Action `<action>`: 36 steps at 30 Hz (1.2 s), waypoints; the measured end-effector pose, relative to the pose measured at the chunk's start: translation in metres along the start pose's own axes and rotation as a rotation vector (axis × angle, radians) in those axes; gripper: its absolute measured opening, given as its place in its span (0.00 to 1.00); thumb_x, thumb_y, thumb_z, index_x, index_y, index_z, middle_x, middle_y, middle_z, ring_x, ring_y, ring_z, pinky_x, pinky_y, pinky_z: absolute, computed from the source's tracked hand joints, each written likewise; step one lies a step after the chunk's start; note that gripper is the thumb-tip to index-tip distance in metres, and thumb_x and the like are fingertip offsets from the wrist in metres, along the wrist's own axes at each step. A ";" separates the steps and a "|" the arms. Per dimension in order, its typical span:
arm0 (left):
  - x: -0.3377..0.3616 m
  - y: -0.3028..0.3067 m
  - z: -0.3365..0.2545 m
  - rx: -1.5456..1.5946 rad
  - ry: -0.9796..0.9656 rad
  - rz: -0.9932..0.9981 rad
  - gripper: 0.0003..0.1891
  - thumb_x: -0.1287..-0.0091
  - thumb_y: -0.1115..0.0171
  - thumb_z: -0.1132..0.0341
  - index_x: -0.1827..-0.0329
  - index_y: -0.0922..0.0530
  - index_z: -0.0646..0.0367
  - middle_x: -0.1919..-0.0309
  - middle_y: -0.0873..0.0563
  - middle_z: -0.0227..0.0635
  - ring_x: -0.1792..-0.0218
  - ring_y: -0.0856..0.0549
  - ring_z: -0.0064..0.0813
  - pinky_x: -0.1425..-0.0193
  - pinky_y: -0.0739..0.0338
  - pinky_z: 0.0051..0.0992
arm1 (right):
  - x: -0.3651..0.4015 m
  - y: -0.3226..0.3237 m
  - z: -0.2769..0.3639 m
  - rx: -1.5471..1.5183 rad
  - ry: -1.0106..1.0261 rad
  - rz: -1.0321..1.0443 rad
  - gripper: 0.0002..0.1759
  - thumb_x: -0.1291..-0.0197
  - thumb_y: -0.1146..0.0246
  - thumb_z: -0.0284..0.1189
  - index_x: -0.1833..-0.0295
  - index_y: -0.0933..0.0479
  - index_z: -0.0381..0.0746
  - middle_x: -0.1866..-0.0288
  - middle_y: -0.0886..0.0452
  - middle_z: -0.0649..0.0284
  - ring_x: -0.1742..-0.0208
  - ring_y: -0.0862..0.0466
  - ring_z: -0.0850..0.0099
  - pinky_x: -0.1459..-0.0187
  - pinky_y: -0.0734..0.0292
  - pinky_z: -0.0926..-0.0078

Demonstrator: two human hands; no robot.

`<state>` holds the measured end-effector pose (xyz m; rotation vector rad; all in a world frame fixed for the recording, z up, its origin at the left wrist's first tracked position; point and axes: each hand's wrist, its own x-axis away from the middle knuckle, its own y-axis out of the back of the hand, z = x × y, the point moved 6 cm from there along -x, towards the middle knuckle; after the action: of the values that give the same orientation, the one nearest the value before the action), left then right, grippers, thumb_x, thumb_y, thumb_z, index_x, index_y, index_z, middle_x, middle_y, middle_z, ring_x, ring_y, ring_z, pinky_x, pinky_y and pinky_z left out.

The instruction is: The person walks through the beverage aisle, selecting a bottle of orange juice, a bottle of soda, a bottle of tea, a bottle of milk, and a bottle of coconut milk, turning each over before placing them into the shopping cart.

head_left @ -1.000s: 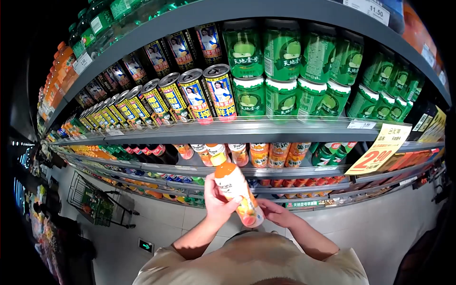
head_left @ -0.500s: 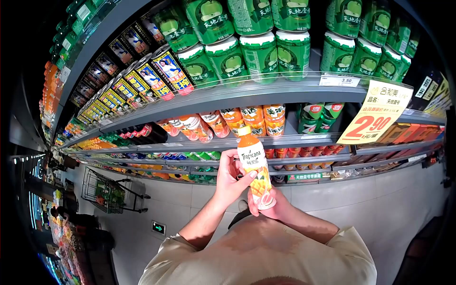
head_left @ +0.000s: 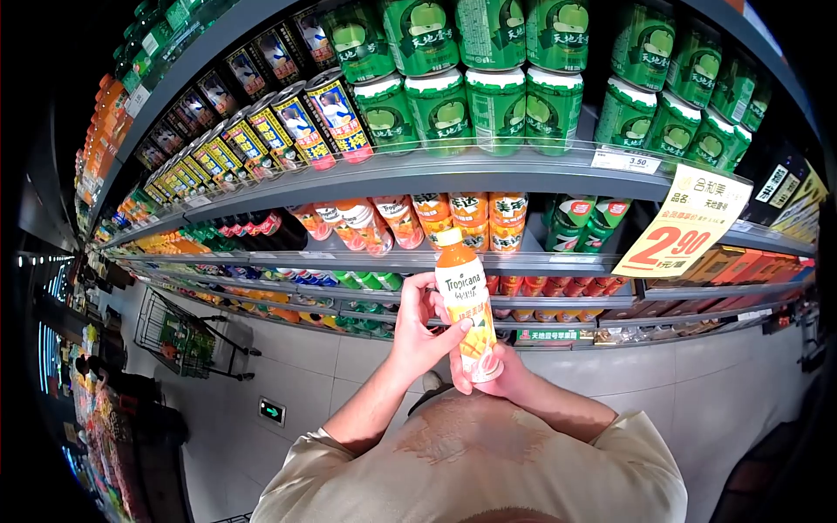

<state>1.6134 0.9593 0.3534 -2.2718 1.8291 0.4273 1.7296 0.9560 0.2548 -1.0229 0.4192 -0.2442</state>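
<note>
Between my two hands is a Tropicana juice bottle, with a pale yellow cap, orange juice at its neck and a white label showing mango pieces. It leans slightly, cap toward the shelves and base toward my chest. My left hand is closed around its left side, with the thumb across the label. Lower down, my right hand grips the base, fingers on both sides of it. Just beyond the cap, similar Tropicana bottles stand on a shelf beside orange cans.
Green apple-drink cans are stacked on the upper shelf, left of a yellow price sign. Yellow-and-blue cans line the left part. A wire shopping cart stands on the tiled floor at left.
The view has shifted a little, so the cans slide right and the cart left. The bottle has turned slightly in my hands, showing more of its label's orange text. Both hands keep their hold.
</note>
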 end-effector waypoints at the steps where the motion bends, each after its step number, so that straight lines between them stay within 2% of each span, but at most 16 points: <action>1: 0.000 0.001 -0.001 -0.007 -0.007 -0.001 0.34 0.41 0.27 0.74 0.35 0.39 0.62 0.53 0.23 0.29 0.61 0.25 0.14 0.56 0.25 0.18 | -0.001 0.001 0.000 -0.004 0.003 -0.012 0.42 0.41 0.36 0.62 0.39 0.32 0.36 0.60 0.19 0.54 0.70 0.16 0.66 0.69 0.21 0.70; 9: 0.000 0.004 -0.004 -0.015 -0.030 -0.005 0.36 0.41 0.26 0.73 0.34 0.39 0.62 0.53 0.25 0.30 0.60 0.25 0.15 0.54 0.25 0.19 | -0.006 0.002 -0.004 -0.111 -0.033 0.040 0.40 0.44 0.32 0.60 0.42 0.27 0.35 0.59 0.18 0.55 0.69 0.16 0.64 0.70 0.21 0.69; 14: 0.002 0.006 -0.006 -0.252 -0.072 0.005 0.38 0.43 0.24 0.69 0.34 0.39 0.63 0.56 0.25 0.31 0.59 0.25 0.21 0.54 0.25 0.24 | -0.005 0.006 -0.004 -0.125 -0.058 0.074 0.40 0.44 0.32 0.60 0.43 0.27 0.35 0.59 0.18 0.55 0.69 0.16 0.64 0.73 0.22 0.70; 18: 0.002 0.007 -0.005 -0.301 -0.058 -0.003 0.40 0.45 0.22 0.66 0.33 0.39 0.64 0.55 0.24 0.34 0.56 0.22 0.24 0.52 0.24 0.26 | -0.005 0.003 -0.003 -0.149 -0.111 0.060 0.40 0.43 0.33 0.60 0.42 0.28 0.37 0.60 0.17 0.53 0.69 0.16 0.62 0.74 0.22 0.70; 24: 0.002 0.006 -0.003 -0.353 -0.026 0.059 0.46 0.47 0.20 0.65 0.30 0.42 0.67 0.46 0.25 0.41 0.49 0.20 0.30 0.47 0.21 0.31 | -0.006 0.001 -0.002 -0.189 -0.088 0.063 0.38 0.40 0.36 0.60 0.38 0.29 0.40 0.59 0.17 0.52 0.70 0.17 0.62 0.73 0.23 0.69; 29: 0.003 0.005 -0.005 -0.376 -0.029 0.074 0.48 0.47 0.20 0.65 0.28 0.44 0.68 0.42 0.28 0.44 0.48 0.19 0.32 0.45 0.20 0.32 | -0.008 0.001 -0.002 -0.177 -0.062 0.054 0.42 0.39 0.36 0.60 0.32 0.32 0.40 0.58 0.17 0.52 0.71 0.17 0.62 0.72 0.23 0.69; 34: 0.002 0.006 -0.004 -0.395 -0.017 0.076 0.48 0.46 0.20 0.65 0.28 0.44 0.68 0.40 0.30 0.44 0.48 0.19 0.33 0.45 0.19 0.33 | -0.010 0.007 -0.001 -0.153 -0.055 0.061 0.43 0.39 0.36 0.59 0.30 0.34 0.40 0.57 0.17 0.51 0.71 0.17 0.62 0.71 0.22 0.68; 36: 0.001 0.006 -0.003 -0.420 0.000 0.113 0.49 0.47 0.20 0.64 0.28 0.43 0.68 0.39 0.30 0.45 0.45 0.19 0.33 0.44 0.20 0.33 | -0.010 0.009 -0.002 -0.146 -0.053 0.057 0.42 0.39 0.35 0.58 0.30 0.34 0.40 0.56 0.18 0.51 0.70 0.17 0.62 0.71 0.22 0.67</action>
<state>1.6078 0.9562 0.3562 -2.4219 2.0318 0.9064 1.7199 0.9624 0.2486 -1.1564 0.4224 -0.1363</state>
